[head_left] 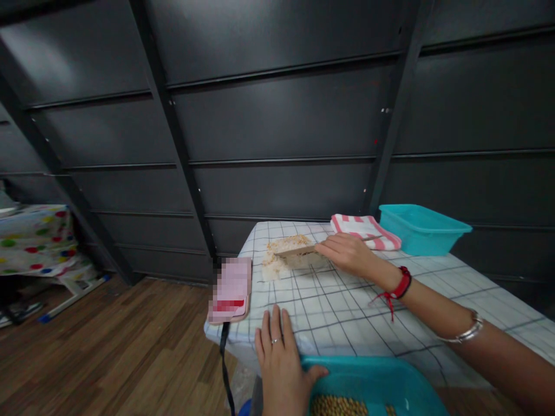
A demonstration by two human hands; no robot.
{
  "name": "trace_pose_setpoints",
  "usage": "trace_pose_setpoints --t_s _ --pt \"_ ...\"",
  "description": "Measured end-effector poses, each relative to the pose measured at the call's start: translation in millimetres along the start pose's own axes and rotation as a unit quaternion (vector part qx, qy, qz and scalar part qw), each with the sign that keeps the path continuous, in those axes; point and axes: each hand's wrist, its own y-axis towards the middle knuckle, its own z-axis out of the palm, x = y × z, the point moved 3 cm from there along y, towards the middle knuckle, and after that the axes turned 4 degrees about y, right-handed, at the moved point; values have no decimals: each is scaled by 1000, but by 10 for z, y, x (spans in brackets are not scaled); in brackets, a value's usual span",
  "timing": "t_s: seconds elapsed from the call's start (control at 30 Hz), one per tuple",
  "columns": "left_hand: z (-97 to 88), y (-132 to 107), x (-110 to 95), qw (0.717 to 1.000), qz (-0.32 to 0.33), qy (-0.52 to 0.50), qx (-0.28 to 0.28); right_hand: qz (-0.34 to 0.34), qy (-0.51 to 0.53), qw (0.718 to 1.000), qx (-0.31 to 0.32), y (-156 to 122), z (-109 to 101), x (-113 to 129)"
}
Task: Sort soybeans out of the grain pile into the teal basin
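My right hand point(347, 252) is closed around a long, flat light-brown strip point(297, 251), possibly wood or card. The strip's far end reaches over a spread of small white and yellow grains point(275, 266) on the checked tablecloth point(321, 315). Fingers apart, my left hand point(280, 364) lies flat at the table's near edge, its thumb beside the rim of a teal basin point(368, 365). Round tan beans point(340, 405) lie in that basin, which the bottom of the view cuts off.
A pink phone-like item point(229, 289), partly blurred, lies at the table's left edge with a black strap point(224, 352) hanging down. Behind my right hand are a red-striped cloth point(364, 226) and another teal basin point(427, 231). A dark panelled wall point(281, 127) backs the table.
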Motion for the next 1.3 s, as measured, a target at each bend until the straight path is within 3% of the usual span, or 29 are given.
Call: trace_pose_setpoints --t_s 0.2,0.4,0.53,0.77,1.03,1.3 --pt "-51 30 4 1000 0 6 19 14 21 1000 -3 129 -14 -159" --pt "-45 28 11 1000 -9 1 21 0 41 999 16 43 -134 7" --pt "-43 39 11 999 -18 -11 41 16 55 997 47 12 -33 8" --pt "-39 39 20 998 -19 -15 51 61 63 995 52 120 162 -257" --pt "-15 27 4 999 -20 -14 26 101 42 991 83 303 215 -423" --pt "-37 46 54 997 -11 -37 72 109 22 991 72 380 190 -379"
